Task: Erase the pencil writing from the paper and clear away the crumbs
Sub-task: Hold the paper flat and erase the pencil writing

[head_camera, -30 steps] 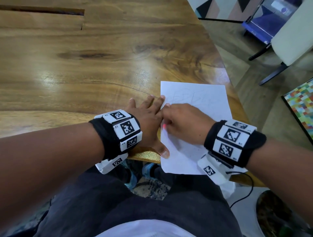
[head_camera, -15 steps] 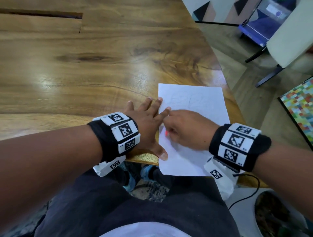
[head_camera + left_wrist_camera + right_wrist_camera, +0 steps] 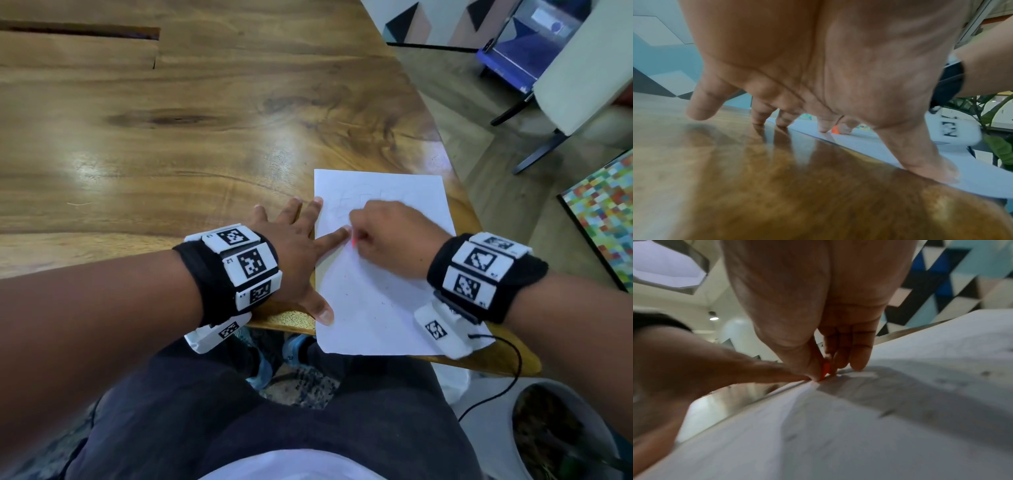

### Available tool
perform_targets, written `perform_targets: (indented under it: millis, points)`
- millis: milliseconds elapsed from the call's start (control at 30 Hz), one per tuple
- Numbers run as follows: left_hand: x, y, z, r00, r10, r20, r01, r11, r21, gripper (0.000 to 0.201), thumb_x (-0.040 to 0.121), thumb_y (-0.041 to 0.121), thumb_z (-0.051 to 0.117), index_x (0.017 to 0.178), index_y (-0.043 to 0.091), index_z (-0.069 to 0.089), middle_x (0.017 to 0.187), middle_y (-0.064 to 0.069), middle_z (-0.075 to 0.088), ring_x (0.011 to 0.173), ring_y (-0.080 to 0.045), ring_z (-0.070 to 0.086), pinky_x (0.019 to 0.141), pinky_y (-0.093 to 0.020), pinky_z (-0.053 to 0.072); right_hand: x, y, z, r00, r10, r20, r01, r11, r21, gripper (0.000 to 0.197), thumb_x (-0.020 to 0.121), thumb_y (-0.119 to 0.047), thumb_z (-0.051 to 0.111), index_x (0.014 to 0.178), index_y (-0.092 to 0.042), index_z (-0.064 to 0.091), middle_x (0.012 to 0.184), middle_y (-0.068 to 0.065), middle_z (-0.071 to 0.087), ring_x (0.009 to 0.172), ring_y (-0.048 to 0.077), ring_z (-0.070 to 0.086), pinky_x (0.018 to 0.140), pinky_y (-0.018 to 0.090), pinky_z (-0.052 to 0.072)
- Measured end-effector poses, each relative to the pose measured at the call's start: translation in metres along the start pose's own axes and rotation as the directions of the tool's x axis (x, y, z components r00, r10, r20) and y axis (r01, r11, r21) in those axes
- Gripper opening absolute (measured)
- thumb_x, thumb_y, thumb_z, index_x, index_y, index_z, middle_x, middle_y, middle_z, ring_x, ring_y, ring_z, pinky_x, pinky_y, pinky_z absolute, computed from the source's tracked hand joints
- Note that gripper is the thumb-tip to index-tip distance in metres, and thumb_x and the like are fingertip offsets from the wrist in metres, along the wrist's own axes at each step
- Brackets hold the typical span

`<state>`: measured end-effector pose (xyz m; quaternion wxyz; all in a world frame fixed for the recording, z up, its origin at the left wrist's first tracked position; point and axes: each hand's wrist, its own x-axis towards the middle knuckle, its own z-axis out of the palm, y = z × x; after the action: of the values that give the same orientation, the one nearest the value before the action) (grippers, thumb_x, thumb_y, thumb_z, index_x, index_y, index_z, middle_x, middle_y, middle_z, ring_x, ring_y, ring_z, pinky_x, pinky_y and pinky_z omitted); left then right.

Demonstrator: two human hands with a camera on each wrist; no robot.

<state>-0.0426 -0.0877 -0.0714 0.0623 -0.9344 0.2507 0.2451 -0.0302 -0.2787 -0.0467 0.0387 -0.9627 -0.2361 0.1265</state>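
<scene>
A white sheet of paper (image 3: pixel 383 308) lies at the table's near right corner, its lower edge hanging past the table edge. Faint pencil writing (image 3: pixel 346 200) shows near its top. My left hand (image 3: pixel 298 246) lies flat with spread fingers; its forefinger and thumb (image 3: pixel 931 167) press the paper's left edge. My right hand (image 3: pixel 383 236) pinches a small orange-red eraser (image 3: pixel 826 369) between thumb and fingers, its tip on the paper (image 3: pixel 859 426). The same eraser (image 3: pixel 835 129) peeks out in the left wrist view. Small dark crumbs (image 3: pixel 383 301) are scattered over the sheet's lower half.
The wooden table (image 3: pixel 171 137) stretches left and away, with a dark slot (image 3: pixel 78 32) at the far left. Right of the table stand a chair (image 3: pixel 582 68), a colourful mat (image 3: pixel 606 212) and a potted plant (image 3: pixel 555 435). A cable (image 3: pixel 503 377) hangs from my right wrist.
My right hand with the eraser has moved up the sheet toward the writing. The left hand still holds the paper's left edge, and the view has shifted slightly.
</scene>
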Motion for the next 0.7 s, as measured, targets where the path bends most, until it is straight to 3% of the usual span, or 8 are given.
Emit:
perform_targets:
  millis: [67, 133, 233, 333, 400, 467, 567, 700]
  points:
    - [0.0, 0.001, -0.001, 1.0, -0.008, 0.001, 0.008, 1.0, 0.017, 0.139, 0.05, 0.101, 0.057, 0.152, 0.051, -0.023, 0.165, -0.01, -0.031, 0.155, -0.037, -0.017, 0.113, -0.072, 0.015, 0.009, 0.015, -0.004, 0.991, 0.129, -0.036, -0.129, 0.992, 0.017, 0.009, 0.09, -0.023, 0.05, 0.081, -0.02, 0.052, 0.09, 0.001, 0.054, 0.086, 0.026, 0.054, 0.074, 0.038, 0.047]
    - [0.0, 0.003, -0.002, 1.0, -0.013, 0.0, 0.013, 0.999, 0.029, 0.139, 0.05, 0.101, 0.057, 0.153, 0.05, -0.022, 0.166, -0.011, -0.03, 0.155, -0.038, -0.016, 0.113, -0.072, 0.016, 0.008, 0.018, -0.004, 0.991, 0.127, -0.04, -0.127, 0.992, 0.019, 0.01, 0.089, -0.022, 0.051, 0.079, -0.021, 0.052, 0.088, 0.0, 0.053, 0.084, 0.025, 0.054, 0.072, 0.037, 0.046]
    - [0.002, 0.004, -0.003, 1.0, -0.007, 0.0, 0.007, 1.0, 0.017, 0.137, 0.051, 0.098, 0.061, 0.152, 0.052, -0.019, 0.165, -0.014, -0.029, 0.155, -0.04, -0.015, 0.115, -0.072, 0.014, -0.008, 0.002, 0.001, 0.999, -0.04, -0.009, 0.04, 0.999, 0.028, 0.009, 0.09, -0.023, 0.05, 0.084, -0.021, 0.056, 0.088, -0.002, 0.053, 0.084, 0.022, 0.053, 0.073, 0.037, 0.045]
    - [0.002, 0.006, -0.006, 1.0, -0.003, 0.016, 0.003, 1.0, 0.012, 0.135, 0.052, 0.095, 0.064, 0.153, 0.053, -0.015, 0.165, -0.017, -0.028, 0.154, -0.042, -0.015, 0.116, -0.071, 0.012, -0.024, -0.011, 0.008, 0.976, -0.22, 0.007, 0.219, 0.974, 0.055, 0.01, 0.09, -0.022, 0.055, 0.082, -0.016, 0.058, 0.085, -0.004, 0.053, 0.079, 0.019, 0.05, 0.069, 0.036, 0.043]
    - [0.002, 0.007, -0.006, 1.0, -0.007, 0.022, 0.006, 1.0, 0.021, 0.134, 0.053, 0.095, 0.064, 0.152, 0.054, -0.017, 0.165, -0.018, -0.028, 0.154, -0.043, -0.014, 0.116, -0.071, 0.013, -0.02, -0.003, 0.006, 0.987, -0.16, 0.004, 0.159, 0.986, 0.04, 0.009, 0.09, -0.022, 0.053, 0.084, -0.017, 0.058, 0.087, -0.002, 0.054, 0.081, 0.021, 0.051, 0.071, 0.037, 0.044]
    - [0.002, 0.007, -0.007, 1.0, -0.011, 0.014, 0.011, 0.999, 0.035, 0.136, 0.052, 0.097, 0.062, 0.151, 0.056, -0.021, 0.165, -0.019, -0.027, 0.154, -0.044, -0.012, 0.116, -0.072, 0.013, -0.009, 0.013, 0.001, 1.0, 0.001, -0.025, -0.001, 1.0, 0.025, 0.008, 0.089, -0.022, 0.051, 0.083, -0.02, 0.056, 0.089, 0.0, 0.055, 0.084, 0.023, 0.053, 0.071, 0.036, 0.044]
    - [0.002, 0.007, -0.009, 1.0, -0.013, 0.015, 0.012, 0.998, 0.058, 0.137, 0.049, 0.099, 0.06, 0.15, 0.056, -0.022, 0.166, -0.019, -0.024, 0.154, -0.044, -0.011, 0.116, -0.074, 0.004, 0.004, 0.032, -0.004, 0.985, 0.164, -0.057, -0.162, 0.986, 0.034, 0.013, 0.088, -0.022, 0.051, 0.076, -0.024, 0.051, 0.085, -0.002, 0.052, 0.082, 0.024, 0.054, 0.066, 0.034, 0.041]
    - [0.002, 0.006, -0.012, 1.0, 0.019, 0.026, -0.02, 0.999, 0.049, 0.137, 0.053, 0.096, 0.062, 0.154, 0.052, -0.019, 0.166, -0.014, -0.029, 0.154, -0.037, -0.019, 0.116, -0.073, -0.002, -0.008, 0.015, -0.002, 0.997, 0.077, -0.029, -0.078, 0.997, -0.026, 0.011, 0.091, -0.022, 0.049, 0.079, -0.02, 0.049, 0.087, 0.001, 0.053, 0.082, 0.025, 0.053, 0.068, 0.036, 0.043]
